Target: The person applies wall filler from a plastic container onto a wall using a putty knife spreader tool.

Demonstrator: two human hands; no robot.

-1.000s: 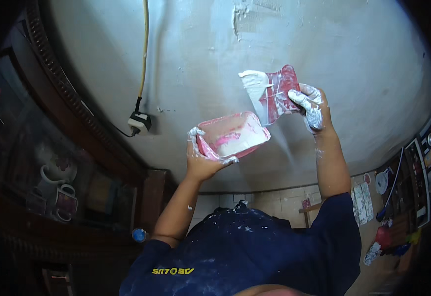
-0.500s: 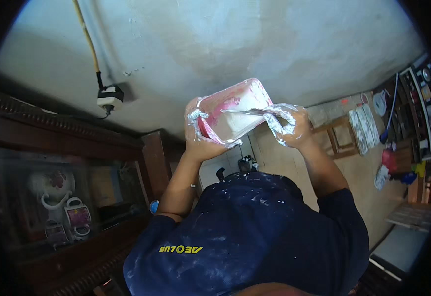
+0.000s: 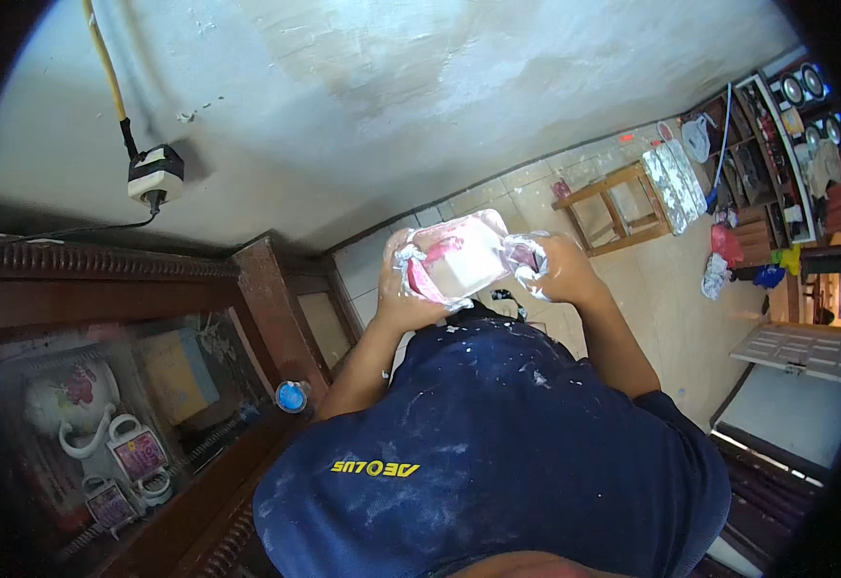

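Note:
My left hand [image 3: 396, 289] is closed around the left side of a small rectangular tub [image 3: 457, 221], tilted so its inside shows. White paste [image 3: 479, 254] and pink smears cover the inside, and a pinkish-red flap or edge [image 3: 423, 281] shows beside the left fingers. At the tub's right rim, my right hand [image 3: 569, 270] is closed on a putty knife [image 3: 515, 253], its blade reaching into the tub and mostly hidden by glare and paste. White paste coats the fingers of both hands.
A plastered wall [image 3: 362, 106] rises ahead, with a plug adapter [image 3: 156, 176] hanging on a cable at left. A glass-fronted wooden cabinet [image 3: 266, 260] with a blue-lidded cup [image 3: 291, 396] stands left. On the tiled floor at right is a paint-spattered wooden stool [image 3: 622, 207].
Both hands and the tub have come lower, closer to my body. The putty knife, earlier spanning above the tub's opening, is now down at its right side. The view has shifted, showing more floor.

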